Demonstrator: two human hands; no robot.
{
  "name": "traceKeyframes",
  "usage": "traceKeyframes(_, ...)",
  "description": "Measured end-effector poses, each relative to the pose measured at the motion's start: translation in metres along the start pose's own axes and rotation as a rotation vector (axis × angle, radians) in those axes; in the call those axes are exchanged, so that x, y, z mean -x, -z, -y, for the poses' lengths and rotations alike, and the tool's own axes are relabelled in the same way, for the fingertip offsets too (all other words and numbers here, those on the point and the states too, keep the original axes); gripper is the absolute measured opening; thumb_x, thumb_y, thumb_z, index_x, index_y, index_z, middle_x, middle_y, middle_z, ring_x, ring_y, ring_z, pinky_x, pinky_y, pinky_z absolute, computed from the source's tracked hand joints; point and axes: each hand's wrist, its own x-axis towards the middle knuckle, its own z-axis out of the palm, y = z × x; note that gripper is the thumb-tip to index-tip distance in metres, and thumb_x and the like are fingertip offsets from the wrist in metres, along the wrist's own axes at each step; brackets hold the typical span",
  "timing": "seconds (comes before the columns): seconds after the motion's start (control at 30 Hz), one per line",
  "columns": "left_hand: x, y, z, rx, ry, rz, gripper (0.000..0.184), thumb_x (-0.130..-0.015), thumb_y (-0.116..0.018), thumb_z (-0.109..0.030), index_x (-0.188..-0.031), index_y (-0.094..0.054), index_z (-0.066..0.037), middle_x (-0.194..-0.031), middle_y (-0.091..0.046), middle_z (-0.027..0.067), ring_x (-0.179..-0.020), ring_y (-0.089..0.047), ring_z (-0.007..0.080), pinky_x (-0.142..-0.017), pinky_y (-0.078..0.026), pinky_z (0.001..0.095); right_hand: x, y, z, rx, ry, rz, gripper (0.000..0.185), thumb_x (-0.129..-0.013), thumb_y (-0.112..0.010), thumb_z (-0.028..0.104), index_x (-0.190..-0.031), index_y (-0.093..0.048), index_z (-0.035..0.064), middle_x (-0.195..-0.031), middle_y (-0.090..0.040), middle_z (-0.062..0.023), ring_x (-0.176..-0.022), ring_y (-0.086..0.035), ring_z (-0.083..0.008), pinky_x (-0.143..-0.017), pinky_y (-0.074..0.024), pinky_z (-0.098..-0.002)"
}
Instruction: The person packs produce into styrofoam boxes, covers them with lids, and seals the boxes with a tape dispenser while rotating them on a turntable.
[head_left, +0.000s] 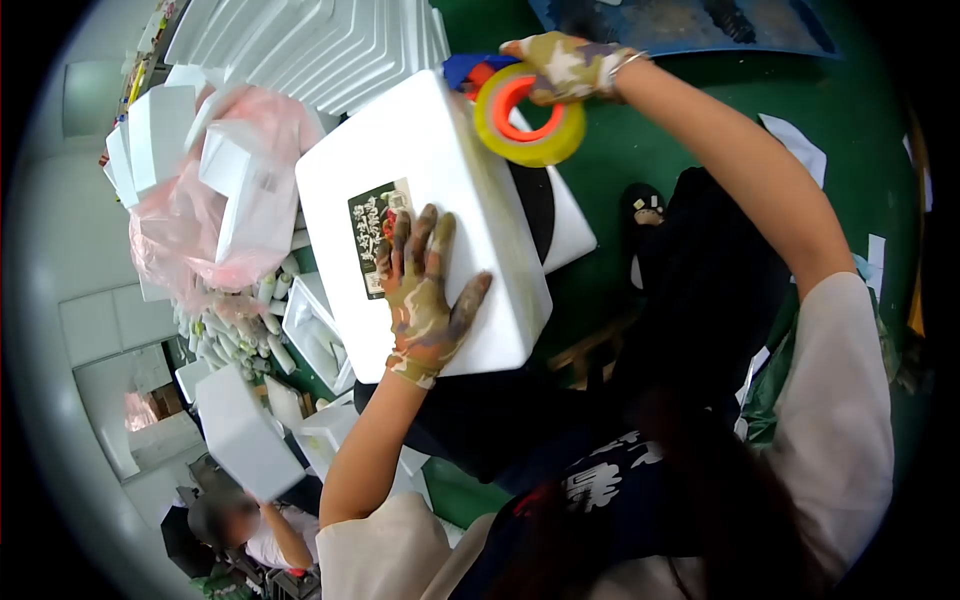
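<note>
My left hand [423, 290], in a camouflage glove, lies flat with its fingers spread on the lid of a white foam box [490, 240]. Its fingertips reach over a dark printed label [372, 228] on that lid. My right hand [566, 68], gloved the same way, is closed around a tape dispenser [480, 75] with blue and red parts. The dispenser carries a yellow tape roll [566, 136] with an orange core, close to the box's upper right edge. Tape covers part of the box's side; whether the strip runs to the roll, I cannot tell.
Nested white foam pieces [330, 45] stand behind the box. Pink plastic [175, 240] wraps more foam at left, above a pile of pale cylindrical items [225, 335]. At lower left, a person [275, 535] handles a foam box [243, 430]. A blue sheet [690, 25] lies on the green floor.
</note>
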Motion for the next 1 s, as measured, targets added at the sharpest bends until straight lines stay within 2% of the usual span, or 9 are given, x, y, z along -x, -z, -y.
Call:
traceKeyframes(0.07,-0.012,-0.01,-0.012,-0.032,0.052,-0.07,0.06,-0.083,-0.063,-0.027,-0.133,-0.045,-0.001,-0.138,-0.042,0.0189,-0.132,-0.032,0.0394,-0.11,-0.021,0.0474,0.018,0.001,0.018,0.055,-0.04,-0.007,0.069,-0.076,-0.066,0.012,-0.138,-0.039,0.0021,-0.114,-0.06,-0.0219,-0.101,-0.061,-0.0307,-0.087,-0.0493,-0.0342)
traceKeyframes(0.13,-0.02,-0.015,-0.018,-0.016,0.105,-0.103,0.059,-0.085,-0.062,-0.035,-0.13,-0.048,0.0,-0.137,-0.041,0.0212,-0.132,-0.03,0.0406,-0.111,-0.018,0.0485,0.06,-0.026,-0.011,0.043,0.266,-0.232,0.074,-0.073,-0.069,0.011,-0.139,-0.037,0.0016,-0.116,-0.057,-0.0223,-0.105,-0.057,-0.0337,-0.091,-0.0461,-0.0367)
traceKeyframes(0.37,-0.065,-0.035,-0.018,-0.108,0.08,-0.208,0.057,-0.091,-0.053,-0.035,-0.124,-0.043,0.01,-0.135,-0.041,0.0237,-0.133,-0.03,0.0401,-0.11,-0.021,0.0499,0.263,-0.039,0.009,-0.039,0.072,-0.18,0.07,-0.068,-0.064,0.004,-0.134,-0.04,0.0025,-0.099,-0.057,-0.021,-0.091,-0.056,-0.0391,-0.08,-0.0474,-0.0428)
traceKeyframes(0.43,-0.091,-0.037,-0.016,-0.111,0.089,-0.198,0.055,-0.093,-0.048,-0.034,-0.132,-0.04,0.003,-0.14,-0.037,0.0231,-0.135,-0.028,0.0395,-0.11,-0.02,0.0511,0.283,-0.031,0.032,-0.111,-0.139,-0.032,0.07,-0.068,-0.064,0.004,-0.133,-0.041,0.0019,-0.093,-0.056,-0.0215,-0.085,-0.056,-0.04,-0.077,-0.0467,-0.0444)
traceKeyframes(0.5,-0.121,-0.044,-0.002,-0.175,0.105,-0.191,0.052,-0.095,-0.042,-0.033,-0.14,-0.036,-0.007,-0.145,-0.032,0.022,-0.139,-0.022,0.0383,-0.11,-0.018,0.0536,0.3,-0.036,0.03,-0.111,-0.137,-0.197,0.062,-0.07,-0.063,0.004,-0.129,-0.044,0.0001,-0.096,-0.058,-0.0228,-0.089,-0.057,-0.0406,-0.079,-0.0476,-0.0434)
traceKeyframes(0.8,-0.193,-0.042,0.065,-0.411,0.356,-0.181,0.04,-0.096,-0.036,-0.031,-0.132,-0.049,-0.021,-0.145,-0.039,0.0114,-0.138,-0.028,0.0333,-0.111,-0.018,0.054,0.259,-0.018,0.028,-0.115,-0.197,-0.28,0.055,-0.073,-0.061,0.005,-0.126,-0.047,-0.0029,-0.1,-0.059,-0.0243,-0.092,-0.059,-0.0401,-0.081,-0.0485,-0.0414)
traceKeyframes(0.9,-0.202,-0.045,0.105,-0.43,0.475,-0.205,0.043,-0.091,-0.04,-0.03,-0.132,-0.051,-0.02,-0.143,-0.041,0.0139,-0.137,-0.029,0.0336,-0.111,-0.017,0.0541,0.227,-0.011,0.002,0.038,0.032,-0.341,0.06,-0.072,-0.066,0.007,-0.127,-0.045,-0.0045,-0.099,-0.06,-0.0255,-0.09,-0.06,-0.0416,-0.079,-0.0495,-0.0414)
traceKeyframes(0.93,-0.203,-0.039,0.117,-0.433,0.528,-0.189,0.045,-0.09,-0.041,-0.031,-0.132,-0.051,-0.019,-0.142,-0.041,0.014,-0.136,-0.031,0.0338,-0.11,-0.018,0.054,0.206,0.004,0.002,-0.111,-0.199,-0.103,0.066,-0.072,-0.063,0.004,-0.134,-0.04,0.0002,-0.118,-0.055,-0.0245,-0.109,-0.052,-0.0414,-0.094,-0.0429,-0.0429)
traceKeyframes(1.0,-0.212,-0.032,0.16,-0.39,0.773,-0.058,0.045,-0.089,-0.043,-0.03,-0.13,-0.052,-0.015,-0.141,-0.041,0.0175,-0.132,-0.035,0.0346,-0.108,-0.021,0.0534,0.158,0.011,-0.013,-0.084,-0.197,-0.122,0.065,-0.074,-0.064,0.002,-0.135,-0.041,0.0031,-0.1,-0.062,-0.0226,-0.088,-0.062,-0.0368,-0.077,-0.0499,-0.0392)
